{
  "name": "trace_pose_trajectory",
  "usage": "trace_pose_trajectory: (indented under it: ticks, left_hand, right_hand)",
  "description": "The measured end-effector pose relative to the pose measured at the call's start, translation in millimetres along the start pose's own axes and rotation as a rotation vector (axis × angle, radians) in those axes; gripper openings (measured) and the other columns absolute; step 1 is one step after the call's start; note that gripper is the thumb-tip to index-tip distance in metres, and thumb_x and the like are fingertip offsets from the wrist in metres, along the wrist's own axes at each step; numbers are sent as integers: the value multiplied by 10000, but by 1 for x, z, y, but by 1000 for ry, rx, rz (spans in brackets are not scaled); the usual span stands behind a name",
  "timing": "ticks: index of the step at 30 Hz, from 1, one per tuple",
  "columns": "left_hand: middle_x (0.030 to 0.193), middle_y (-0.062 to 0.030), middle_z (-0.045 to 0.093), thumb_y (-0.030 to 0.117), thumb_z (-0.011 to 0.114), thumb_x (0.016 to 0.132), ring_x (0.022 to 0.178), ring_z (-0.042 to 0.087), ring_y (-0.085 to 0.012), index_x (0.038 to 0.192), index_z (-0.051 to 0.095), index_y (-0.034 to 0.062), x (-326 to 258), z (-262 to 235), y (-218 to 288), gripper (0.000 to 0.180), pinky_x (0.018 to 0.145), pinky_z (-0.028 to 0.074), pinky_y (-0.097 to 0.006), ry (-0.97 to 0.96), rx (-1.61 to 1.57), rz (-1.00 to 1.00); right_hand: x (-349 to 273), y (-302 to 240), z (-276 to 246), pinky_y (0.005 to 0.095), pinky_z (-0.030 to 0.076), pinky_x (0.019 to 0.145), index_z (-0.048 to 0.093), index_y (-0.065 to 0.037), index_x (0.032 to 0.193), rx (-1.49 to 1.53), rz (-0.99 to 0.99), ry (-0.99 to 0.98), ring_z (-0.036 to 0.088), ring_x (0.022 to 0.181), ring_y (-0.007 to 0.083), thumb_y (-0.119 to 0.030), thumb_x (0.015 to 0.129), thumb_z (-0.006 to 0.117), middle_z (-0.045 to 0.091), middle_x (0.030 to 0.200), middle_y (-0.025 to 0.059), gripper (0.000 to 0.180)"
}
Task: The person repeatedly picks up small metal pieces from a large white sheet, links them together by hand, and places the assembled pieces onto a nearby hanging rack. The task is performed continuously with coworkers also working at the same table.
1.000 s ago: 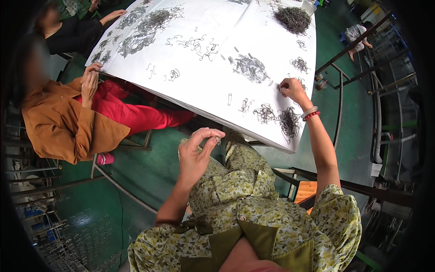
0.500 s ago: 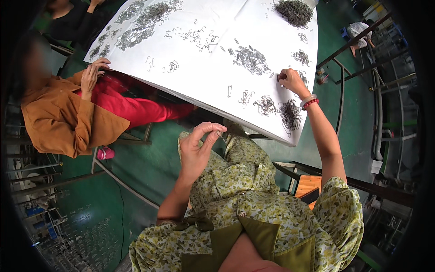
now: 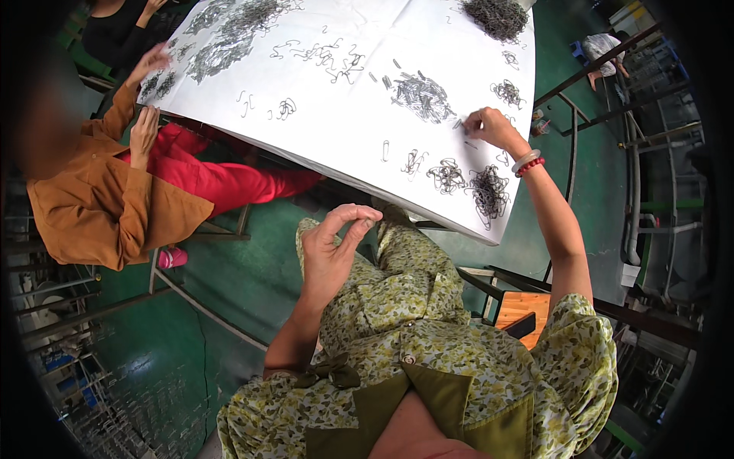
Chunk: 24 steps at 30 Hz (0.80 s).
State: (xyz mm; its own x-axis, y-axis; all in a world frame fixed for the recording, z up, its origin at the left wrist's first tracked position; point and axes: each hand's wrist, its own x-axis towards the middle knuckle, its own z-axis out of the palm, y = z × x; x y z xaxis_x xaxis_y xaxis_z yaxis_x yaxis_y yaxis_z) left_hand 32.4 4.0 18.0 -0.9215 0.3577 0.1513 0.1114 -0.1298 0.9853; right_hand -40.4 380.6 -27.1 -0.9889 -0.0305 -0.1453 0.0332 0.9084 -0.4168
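Observation:
My left hand is raised over my lap in front of the table, thumb and forefinger pinched; whatever lies between their tips is too small to make out. Over the right side of the white-covered table, my right hand reaches down with its fingers drawn together. Its fingertips are beside the loose pile of short grey metal pieces; anything they grip is hidden. Closer to the near corner lie a heap of bent wire hooks, a smaller heap of hooks and a single elongated wire piece.
A large tangled mound of dark wire hooks sits at the far right corner. Scattered hooks lie mid-table. A co-worker in a brown jacket sits at the left edge. A wooden stool with a dark phone stands at my right.
My right hand has shifted slightly left toward the pile of short pieces. The left hand stays pinched in place. One of the co-worker's hands has reached out over the table's left side.

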Motion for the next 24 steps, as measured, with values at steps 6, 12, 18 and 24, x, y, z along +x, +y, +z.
trace_pose_trajectory:
  ticks: [6,12,18,24]
  left_hand:
    - [873,-71,652,-9,577,845,821,600,-117,893,586,-2,-2,0,1,49,754,476,-246,15,15,32]
    - [879,-72,654,-12,594,829,802,596,-126,871,595,-4,-4,-3,1,43,750,473,-251,26,71,86]
    - [872,-82,651,1,609,820,801,603,-131,867,615,-8,-5,2,-9,48,727,477,-249,45,135,68]
    - [868,-69,648,8,608,825,807,594,-107,905,628,-27,-4,6,-31,89,709,478,-235,127,57,-45]
  right_hand:
    - [7,-16,9,348,464,741,672,-63,766,-341,-273,140,549,821,231,-104,733,631,553,778,65,67]
    - [6,-12,16,350,473,728,628,-31,808,-416,-408,264,548,812,226,-75,763,593,558,780,70,72]
    - [-38,-98,30,269,503,646,637,-23,927,712,-39,270,622,770,138,-108,832,603,650,841,63,132]
    - [-105,-204,52,196,462,580,622,13,886,1304,-47,83,548,679,70,3,816,619,603,817,38,71]
